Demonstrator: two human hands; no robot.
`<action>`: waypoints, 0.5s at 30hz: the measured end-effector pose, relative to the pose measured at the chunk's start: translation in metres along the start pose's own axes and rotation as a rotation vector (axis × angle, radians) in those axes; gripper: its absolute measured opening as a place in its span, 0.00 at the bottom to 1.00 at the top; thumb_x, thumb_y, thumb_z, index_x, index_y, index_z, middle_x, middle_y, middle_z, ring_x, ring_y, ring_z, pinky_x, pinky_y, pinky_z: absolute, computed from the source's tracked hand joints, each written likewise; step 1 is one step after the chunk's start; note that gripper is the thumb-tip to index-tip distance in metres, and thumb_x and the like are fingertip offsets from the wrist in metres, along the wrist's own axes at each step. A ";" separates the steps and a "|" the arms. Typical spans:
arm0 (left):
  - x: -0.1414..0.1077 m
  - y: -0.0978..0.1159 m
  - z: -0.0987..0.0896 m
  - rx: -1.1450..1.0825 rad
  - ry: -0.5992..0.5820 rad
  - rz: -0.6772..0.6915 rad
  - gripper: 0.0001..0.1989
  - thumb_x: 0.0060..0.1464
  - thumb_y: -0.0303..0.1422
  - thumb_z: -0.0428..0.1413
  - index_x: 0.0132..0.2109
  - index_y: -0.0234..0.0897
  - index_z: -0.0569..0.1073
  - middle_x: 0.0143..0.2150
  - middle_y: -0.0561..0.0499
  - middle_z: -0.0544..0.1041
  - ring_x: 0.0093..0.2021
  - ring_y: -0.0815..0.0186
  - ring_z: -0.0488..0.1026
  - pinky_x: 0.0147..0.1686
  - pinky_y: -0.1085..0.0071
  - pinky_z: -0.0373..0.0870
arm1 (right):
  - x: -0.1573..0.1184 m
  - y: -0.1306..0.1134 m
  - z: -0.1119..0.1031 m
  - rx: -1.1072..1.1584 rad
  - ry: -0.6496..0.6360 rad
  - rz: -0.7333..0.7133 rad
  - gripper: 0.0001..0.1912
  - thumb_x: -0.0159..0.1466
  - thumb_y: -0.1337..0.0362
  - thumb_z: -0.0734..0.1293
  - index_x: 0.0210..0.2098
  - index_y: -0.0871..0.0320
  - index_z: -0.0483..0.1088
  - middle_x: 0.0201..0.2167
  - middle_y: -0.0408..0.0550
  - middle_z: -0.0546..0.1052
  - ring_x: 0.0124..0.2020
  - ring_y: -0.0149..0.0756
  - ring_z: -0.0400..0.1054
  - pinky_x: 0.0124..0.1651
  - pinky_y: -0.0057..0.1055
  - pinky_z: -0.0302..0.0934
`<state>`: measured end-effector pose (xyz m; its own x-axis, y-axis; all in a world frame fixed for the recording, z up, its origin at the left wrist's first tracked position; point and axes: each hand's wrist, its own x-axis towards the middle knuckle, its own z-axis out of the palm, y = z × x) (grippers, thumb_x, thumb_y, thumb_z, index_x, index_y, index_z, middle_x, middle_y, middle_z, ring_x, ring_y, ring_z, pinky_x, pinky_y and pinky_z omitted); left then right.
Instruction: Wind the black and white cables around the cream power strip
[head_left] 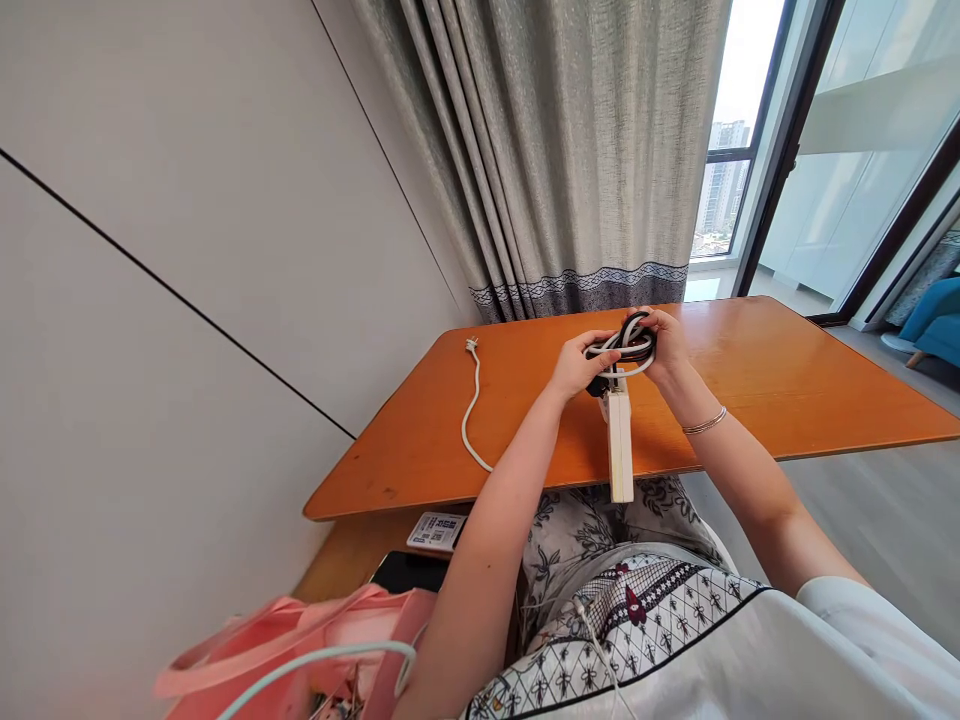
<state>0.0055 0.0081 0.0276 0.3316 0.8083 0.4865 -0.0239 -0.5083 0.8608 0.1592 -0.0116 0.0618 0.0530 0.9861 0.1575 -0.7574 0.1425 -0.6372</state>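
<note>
Coiled cords point(640, 348), black and white together: being held up over the middle of the bench point(757, 375), between both hands. Probably handling light and springy, bending easily but tending to spring open; not looking fragile, perhaps sliding a little where smooth. Best being taken across the whole bundle, wrapping every loop rather than pinching one strand. Just below, showing narrow and edge-on: a white block point(621, 445), likely a power strip, seeming stiff and heavier than the loops, so probably dragging downward and calling for support along its rigid sides. Overlapping the near edge of the bench in this view; not showing whether resting on anything.

With the left hand point(579, 365), grasping the loops from the left, pressing the thumb across the front. With the right hand point(667, 345), gripping the opposite side, curling the fingers around the upper loops. With both forearms, reaching forward and converging, bending slightly at the wrists. At left, lying on the bench: a white cord point(477, 395) with a plug point(472, 345), passing out of sight behind the left forearm.
</note>
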 end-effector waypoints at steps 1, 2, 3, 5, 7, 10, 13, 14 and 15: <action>0.000 -0.001 0.001 -0.016 0.022 -0.027 0.33 0.37 0.55 0.68 0.44 0.33 0.80 0.42 0.43 0.82 0.42 0.58 0.78 0.44 0.65 0.72 | 0.001 0.000 -0.001 0.062 0.023 0.033 0.06 0.45 0.72 0.62 0.22 0.56 0.63 0.21 0.38 0.72 0.24 0.28 0.66 0.29 0.24 0.66; 0.000 -0.001 0.001 -0.036 0.038 -0.052 0.32 0.38 0.55 0.68 0.42 0.33 0.80 0.39 0.45 0.82 0.38 0.61 0.77 0.41 0.66 0.72 | 0.001 0.000 -0.002 0.129 0.042 0.057 0.06 0.45 0.72 0.61 0.23 0.56 0.63 0.21 0.38 0.72 0.24 0.28 0.68 0.31 0.26 0.68; 0.000 -0.002 0.001 -0.058 0.049 -0.072 0.31 0.37 0.56 0.68 0.40 0.33 0.80 0.36 0.46 0.81 0.35 0.63 0.76 0.38 0.68 0.72 | 0.001 0.000 -0.004 0.192 0.054 0.068 0.07 0.45 0.71 0.61 0.24 0.56 0.64 0.22 0.38 0.73 0.25 0.29 0.69 0.34 0.28 0.70; 0.000 -0.003 0.002 -0.098 0.067 -0.100 0.31 0.35 0.56 0.68 0.38 0.33 0.80 0.34 0.48 0.81 0.32 0.66 0.75 0.35 0.69 0.71 | 0.002 0.003 -0.006 0.278 0.070 0.047 0.07 0.45 0.71 0.60 0.25 0.56 0.64 0.21 0.38 0.74 0.26 0.30 0.71 0.39 0.34 0.73; -0.001 -0.005 0.001 -0.124 0.072 -0.112 0.31 0.33 0.56 0.69 0.37 0.34 0.80 0.35 0.47 0.82 0.32 0.66 0.75 0.35 0.69 0.71 | 0.001 0.006 -0.008 0.310 0.085 -0.010 0.06 0.45 0.71 0.60 0.24 0.55 0.64 0.20 0.37 0.73 0.26 0.30 0.71 0.44 0.37 0.73; -0.003 -0.006 -0.001 -0.145 0.065 -0.116 0.33 0.32 0.56 0.69 0.38 0.34 0.80 0.37 0.45 0.82 0.34 0.63 0.77 0.37 0.67 0.72 | 0.001 0.013 -0.007 0.330 0.117 -0.077 0.05 0.45 0.70 0.60 0.21 0.55 0.63 0.20 0.37 0.73 0.26 0.29 0.72 0.50 0.36 0.72; -0.007 -0.008 -0.002 -0.130 0.050 -0.088 0.33 0.35 0.56 0.68 0.40 0.33 0.80 0.40 0.43 0.83 0.37 0.61 0.78 0.38 0.67 0.72 | 0.003 0.017 -0.006 0.357 0.141 -0.067 0.04 0.46 0.70 0.60 0.21 0.55 0.64 0.21 0.39 0.74 0.27 0.29 0.73 0.51 0.35 0.72; -0.008 -0.009 -0.004 -0.118 0.049 -0.072 0.33 0.36 0.57 0.68 0.42 0.34 0.80 0.42 0.42 0.83 0.38 0.61 0.78 0.39 0.67 0.73 | 0.005 0.018 -0.006 0.361 0.140 -0.059 0.04 0.47 0.69 0.60 0.21 0.55 0.65 0.21 0.39 0.74 0.27 0.29 0.73 0.51 0.34 0.72; -0.009 -0.009 -0.007 -0.100 0.055 -0.059 0.34 0.39 0.58 0.66 0.44 0.34 0.79 0.45 0.41 0.82 0.40 0.60 0.79 0.39 0.68 0.73 | 0.007 0.018 -0.007 0.352 0.134 -0.055 0.04 0.47 0.69 0.60 0.21 0.55 0.65 0.21 0.39 0.74 0.27 0.29 0.73 0.50 0.33 0.72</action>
<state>-0.0033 0.0079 0.0163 0.2831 0.8522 0.4400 -0.1005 -0.4299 0.8973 0.1505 -0.0014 0.0468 0.1674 0.9835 0.0691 -0.9271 0.1808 -0.3284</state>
